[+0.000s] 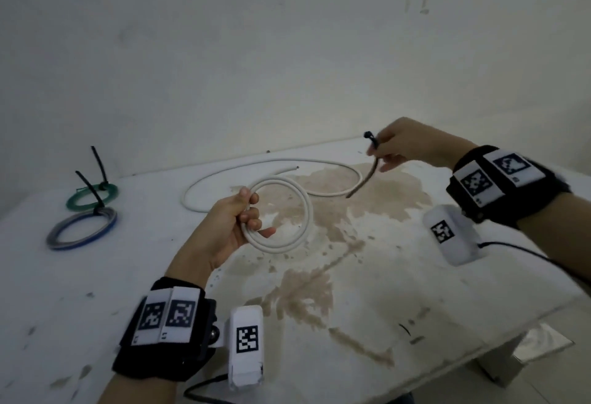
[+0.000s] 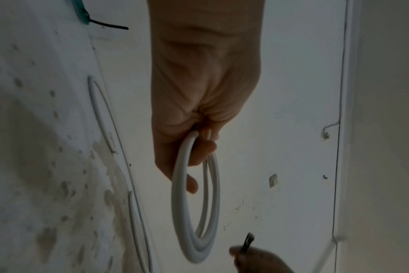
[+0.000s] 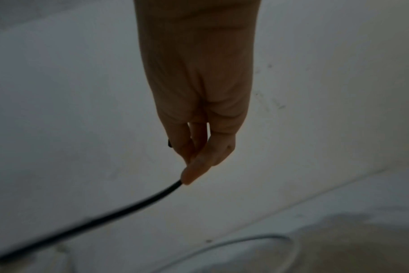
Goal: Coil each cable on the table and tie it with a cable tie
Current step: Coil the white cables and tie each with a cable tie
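Observation:
My left hand (image 1: 248, 211) grips a white cable coiled into a ring (image 1: 303, 208) and holds it above the table; in the left wrist view the coil (image 2: 194, 212) hangs from my curled fingers (image 2: 199, 147). My right hand (image 1: 380, 152) pinches a black cable tie (image 1: 367, 173) near its head, and the strap hangs down to the left. In the right wrist view the tie (image 3: 105, 216) trails from my fingertips (image 3: 194, 173). A second white cable (image 1: 243, 170) lies loose on the table behind the coil.
A green coil (image 1: 92, 195) and a blue-grey coil (image 1: 81, 227), each bound with a black tie, lie at the table's far left. The white table (image 1: 96, 307) is stained brown in the middle. A wall stands close behind it.

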